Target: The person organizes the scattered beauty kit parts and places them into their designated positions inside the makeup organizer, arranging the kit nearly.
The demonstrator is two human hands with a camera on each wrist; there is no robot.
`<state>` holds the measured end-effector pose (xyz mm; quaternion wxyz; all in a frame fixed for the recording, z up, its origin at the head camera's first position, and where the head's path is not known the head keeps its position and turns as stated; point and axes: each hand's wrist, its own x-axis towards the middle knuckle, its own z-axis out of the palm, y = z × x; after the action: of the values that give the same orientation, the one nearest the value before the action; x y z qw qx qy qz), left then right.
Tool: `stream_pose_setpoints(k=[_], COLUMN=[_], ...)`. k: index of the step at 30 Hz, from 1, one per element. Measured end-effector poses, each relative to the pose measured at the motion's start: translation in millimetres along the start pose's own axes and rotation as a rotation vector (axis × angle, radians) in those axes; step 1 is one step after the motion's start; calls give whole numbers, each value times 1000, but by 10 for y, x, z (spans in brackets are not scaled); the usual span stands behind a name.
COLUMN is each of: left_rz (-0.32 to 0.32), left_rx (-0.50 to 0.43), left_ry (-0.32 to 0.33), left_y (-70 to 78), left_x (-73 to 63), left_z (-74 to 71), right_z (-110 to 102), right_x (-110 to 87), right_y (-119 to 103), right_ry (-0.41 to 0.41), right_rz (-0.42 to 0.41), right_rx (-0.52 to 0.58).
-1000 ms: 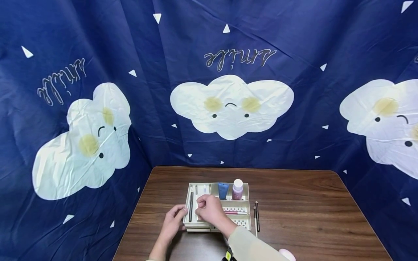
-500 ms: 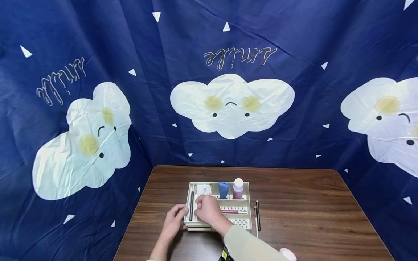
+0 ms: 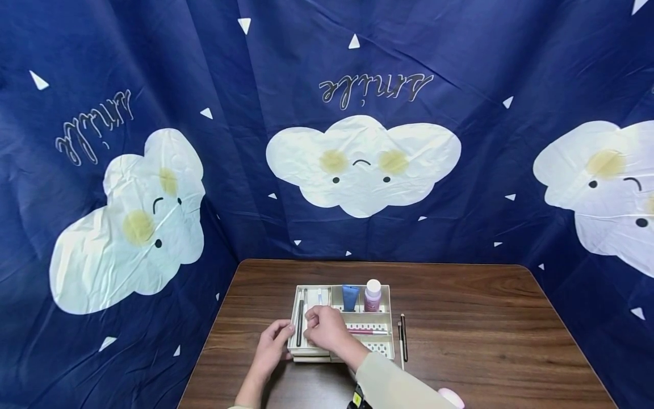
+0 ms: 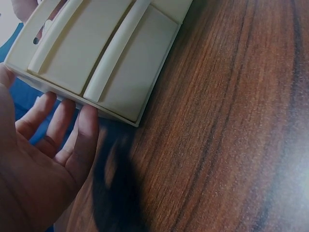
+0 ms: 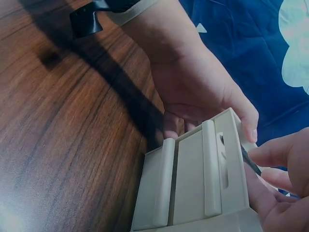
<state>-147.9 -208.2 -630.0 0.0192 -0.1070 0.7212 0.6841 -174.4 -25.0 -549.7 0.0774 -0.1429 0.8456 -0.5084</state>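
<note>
Centrally, left hand (image 3: 269, 345) grips cream organizer (image 3: 311, 352) from the left.
Smooth, rectangular form; right hand (image 3: 327, 328) above, its hold unclear.

Holds both arms out in front, slanted in toward each other. Keeps the left hand (image 3: 273, 343) just left of the right hand (image 3: 327, 329), with palm turned inward. Rests the left thumb (image 3: 285, 335) uppermost and bends the other fingers (image 4: 88, 121) lightly lower down, slightly spread. Slants the bare left forearm (image 3: 250, 383) back behind its hand. Angles the right arm (image 3: 393, 380) behind and rightward of its hand, sleeved almost to the bare wrist (image 3: 356, 357). Curls the right hand, back uppermost, with fingertips (image 5: 256, 155) toward the left thumb, pinching or merely poised: impossible to tell.
</note>
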Motion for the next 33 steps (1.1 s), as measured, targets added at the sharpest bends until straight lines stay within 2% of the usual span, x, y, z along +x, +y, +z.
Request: stream_pose_setpoints(k=[9,16,33], left_rz=[-25,-17,-13], left_rx=[33,69,64], left_ry=[6,12,18], left_y=[-1,5,-17], left_x=[27,18,9], left_z=[5,16,-6], right_z=[-85,-164,-499], right_x=[-32,-51,-176], right_y=[-6,32,101], right_ry=[-2,18,50], right_rz=[-44,-77,-68], right_rx=[-50,-5,62])
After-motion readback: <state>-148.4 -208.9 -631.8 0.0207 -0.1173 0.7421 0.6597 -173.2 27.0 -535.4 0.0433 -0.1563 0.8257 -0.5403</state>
